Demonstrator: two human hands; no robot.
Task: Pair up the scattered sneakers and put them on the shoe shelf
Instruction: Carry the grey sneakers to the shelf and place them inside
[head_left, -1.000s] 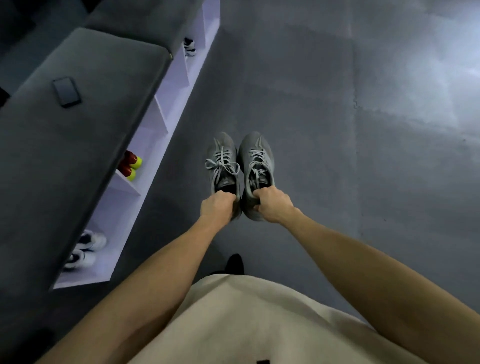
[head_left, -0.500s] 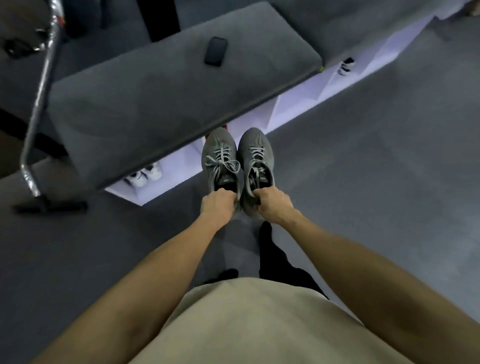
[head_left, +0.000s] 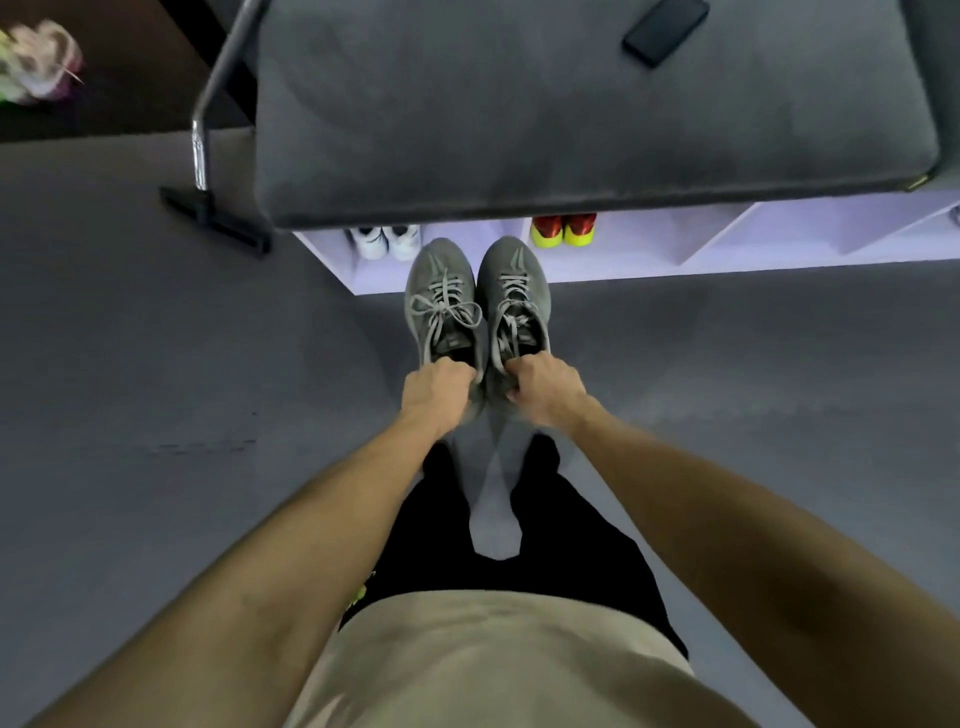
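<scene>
I hold two grey sneakers side by side above the floor, toes pointing at the shelf. My left hand (head_left: 435, 391) grips the heel of the left grey sneaker (head_left: 440, 301). My right hand (head_left: 546, 391) grips the heel of the right grey sneaker (head_left: 513, 291). The white shoe shelf (head_left: 623, 260) runs under a grey cushioned bench top (head_left: 519, 114). A white pair (head_left: 384, 241) fills its left compartment and a red and yellow pair (head_left: 563, 231) the one to the right. The grey toes reach the shelf's front edge between those pairs.
A black phone (head_left: 665, 28) lies on the bench top at the upper right. A metal stand (head_left: 208, 130) with a black foot stands left of the bench. A pale, colourful sneaker (head_left: 36, 62) lies blurred at the far upper left. Grey floor mats (head_left: 156, 415) surround me.
The view has swung round to face the bench and shelf squarely. The grey sneakers, held the same way, have come closer to the shelf front.
</scene>
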